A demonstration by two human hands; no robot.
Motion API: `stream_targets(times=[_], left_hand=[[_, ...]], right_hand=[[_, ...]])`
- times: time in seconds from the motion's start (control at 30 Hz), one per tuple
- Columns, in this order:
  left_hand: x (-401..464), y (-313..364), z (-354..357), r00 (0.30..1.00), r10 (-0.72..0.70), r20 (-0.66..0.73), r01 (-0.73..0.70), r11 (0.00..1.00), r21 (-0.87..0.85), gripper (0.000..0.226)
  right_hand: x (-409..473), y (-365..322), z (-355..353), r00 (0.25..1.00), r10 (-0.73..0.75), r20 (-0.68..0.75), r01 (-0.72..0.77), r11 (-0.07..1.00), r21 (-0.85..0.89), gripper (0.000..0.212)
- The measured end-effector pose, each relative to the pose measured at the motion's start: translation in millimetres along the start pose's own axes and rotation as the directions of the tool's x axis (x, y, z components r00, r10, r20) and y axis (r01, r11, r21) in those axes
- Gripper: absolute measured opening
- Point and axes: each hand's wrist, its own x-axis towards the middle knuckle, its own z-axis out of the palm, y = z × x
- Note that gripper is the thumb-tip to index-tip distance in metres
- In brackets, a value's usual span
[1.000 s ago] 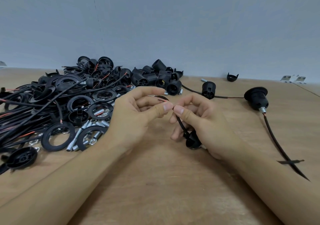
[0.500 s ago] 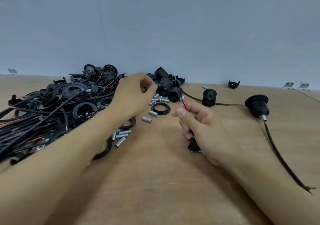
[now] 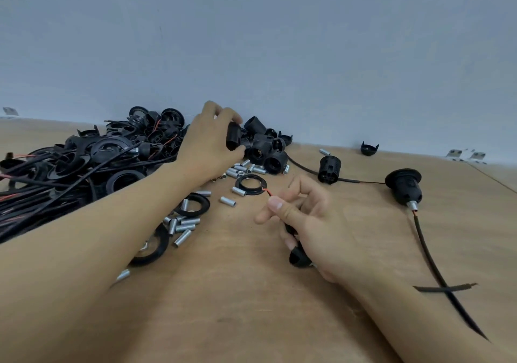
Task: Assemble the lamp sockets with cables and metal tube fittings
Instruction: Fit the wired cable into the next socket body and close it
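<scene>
My left hand [image 3: 208, 144] reaches to the far pile and grips a black socket body [image 3: 234, 139] among several other black sockets [image 3: 265, 150]. My right hand [image 3: 310, 222] holds a black cable [image 3: 288, 227] with a black socket cap [image 3: 298, 257] on it; the cable's red wire end [image 3: 268, 192] sticks out past my thumb. Short metal tube fittings [image 3: 183, 227] lie scattered on the wooden table [image 3: 251, 306] between my arms. An assembled socket with cable [image 3: 404, 187] lies at the right.
A large heap of black cables and rings [image 3: 70, 172] fills the left. Loose black rings [image 3: 250, 185] lie near the tubes. Another socket on a cable [image 3: 329, 169] and a small cap [image 3: 369, 149] sit by the grey wall.
My left hand let go of the cable end and moved away to the far pile, where it now grips a socket body. My right hand kept the cable and stayed put.
</scene>
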Motion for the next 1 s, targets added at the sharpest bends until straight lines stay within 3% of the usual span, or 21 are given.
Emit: stream_targets(times=[0.13, 0.23, 0.3, 0.4, 0.63, 0.77, 1.0], left_hand=[[-32.8, 30.0, -26.8, 0.961, -0.141, -0.237, 0.027, 0.902, -0.430, 0.019], [-78.4, 49.0, -35.0, 0.982, -0.168, -0.080, 0.068, 0.722, -0.688, 0.024], [-107.3, 57.3, -33.0, 0.994, -0.083, 0.064, 0.104, 0.678, -0.727, 0.016], [-123.1, 59.6, -27.9, 0.998, 0.018, 0.061, 0.035, 0.635, -0.772, 0.016], [-117.7, 51.5, -18.8, 0.995, -0.069, 0.078, 0.103, 0.569, -0.816, 0.005], [-114.7, 48.4, -15.2, 0.989, -0.115, 0.088, 0.138, 0.568, -0.811, 0.004], [-110.7, 47.2, -14.5, 0.995, -0.066, 0.070, 0.096, 0.635, -0.767, 0.002]], right_hand=[[0.0, 0.6, -1.0, 0.999, -0.022, -0.039, 0.021, 1.000, -0.023, 0.028], [-1.0, 1.9, 1.0, 0.997, -0.043, -0.058, 0.040, 0.997, -0.059, 0.030], [-2.0, 1.3, 4.2, 0.998, -0.036, -0.046, 0.032, 0.996, -0.078, 0.028], [-2.5, 0.4, 5.9, 0.999, -0.005, -0.031, 0.003, 0.998, -0.065, 0.024], [-3.3, -0.1, 3.8, 0.997, 0.062, -0.047, -0.061, 0.998, 0.006, 0.017], [-2.6, -0.8, 2.8, 0.993, 0.072, -0.096, -0.070, 0.997, 0.025, 0.036], [-2.2, -0.1, 1.9, 0.990, 0.072, -0.122, -0.065, 0.996, 0.062, 0.030]])
